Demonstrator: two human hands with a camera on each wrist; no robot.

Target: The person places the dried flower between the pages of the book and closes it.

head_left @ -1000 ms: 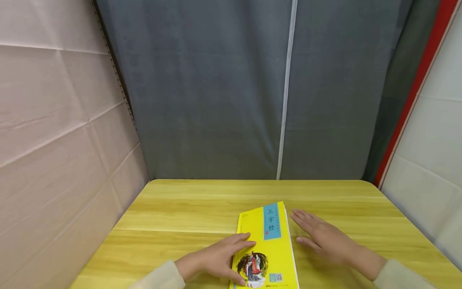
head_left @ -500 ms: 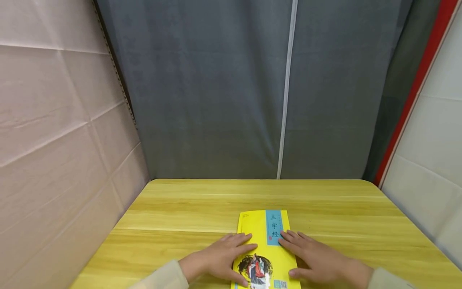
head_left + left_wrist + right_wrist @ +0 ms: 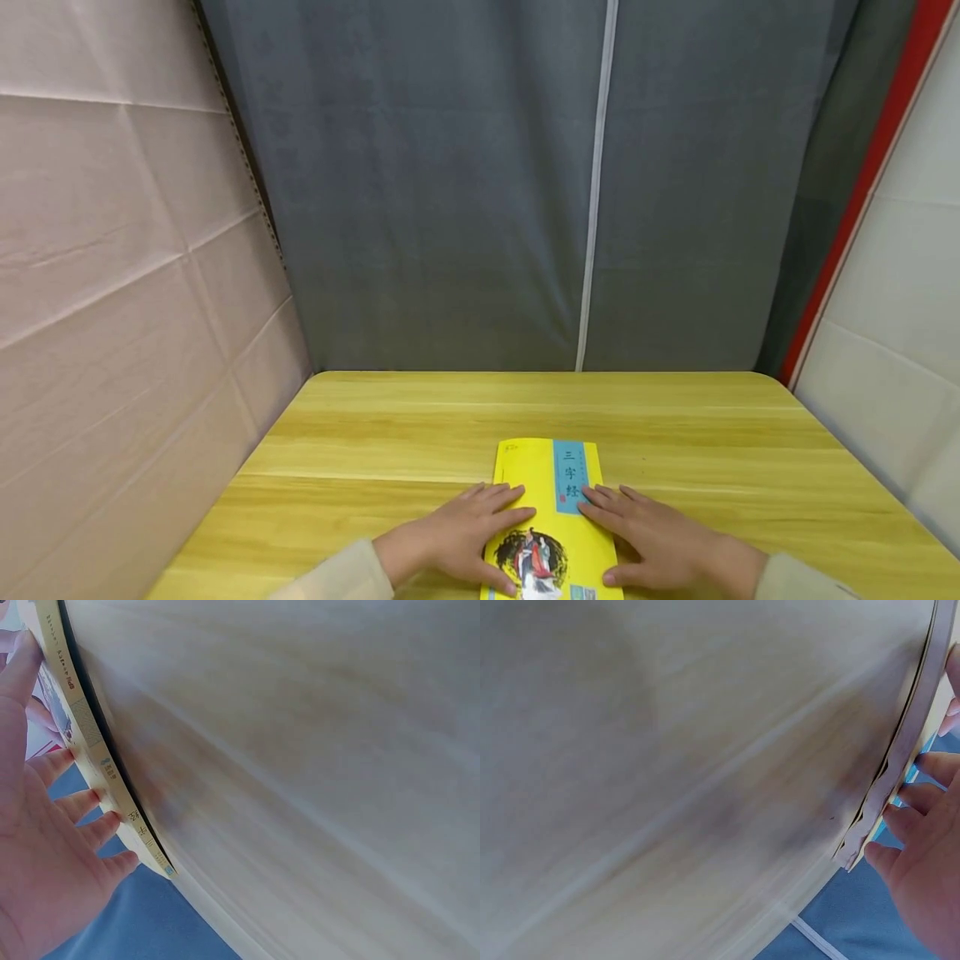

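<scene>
A yellow book (image 3: 528, 467) with a blue title panel (image 3: 567, 471) and a painted figure picture (image 3: 532, 558) lies closed, front cover up, at the near middle of the table. My left hand (image 3: 468, 533) rests on its left side, fingers spread over the cover. Opposite it, my right hand (image 3: 663, 537) rests on the right side with fingertips at the title panel. The printed spine (image 3: 94, 750) shows in the left wrist view, beside the left fingers. In the right wrist view, wavy page edges (image 3: 889, 776) run beneath the right fingers. The head view cuts off the book's near end.
The wood-grain table (image 3: 375, 425) reaches back to a grey curtain (image 3: 435, 208) with a pale vertical strip (image 3: 596, 183). Pale cloth walls stand at the left (image 3: 135, 292) and right (image 3: 892, 333), the right one edged by a red band (image 3: 862, 200).
The right hand, earlier off to the book's right, has come left onto the cover. The book has straightened and its right side has come down. The left hand has stayed nearly in place.
</scene>
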